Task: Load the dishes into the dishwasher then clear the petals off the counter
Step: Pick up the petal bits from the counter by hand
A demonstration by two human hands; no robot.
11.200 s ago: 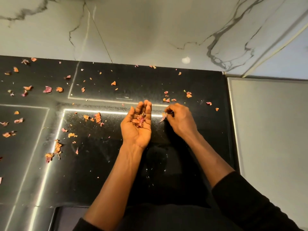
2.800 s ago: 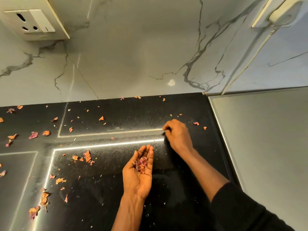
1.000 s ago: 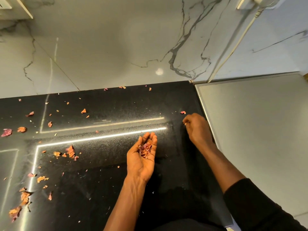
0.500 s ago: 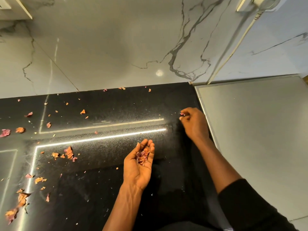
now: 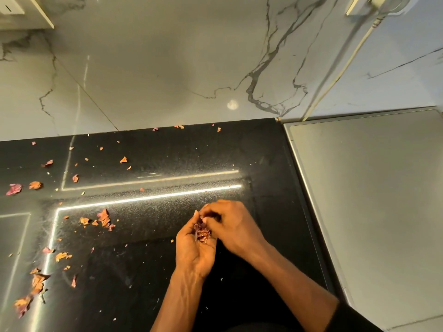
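My left hand (image 5: 195,250) is cupped palm up over the black counter (image 5: 167,154) and holds a small heap of dried petals (image 5: 202,232). My right hand (image 5: 232,224) sits right above that heap with its fingertips curled into it; what they pinch is hidden. Loose pink and orange petals lie scattered on the counter: a cluster (image 5: 103,218) left of my hands, more along the left edge (image 5: 36,283) and a few by the wall (image 5: 178,127).
A marble wall (image 5: 167,68) backs the counter. A grey appliance top (image 5: 371,200) adjoins the counter on the right. A white cable (image 5: 335,75) runs down the wall from a plug at the top right. A socket plate shows at the top left.
My right hand has come back from the counter's right edge, where it picked at a petal, to my cupped left hand. That petal is gone from the counter.
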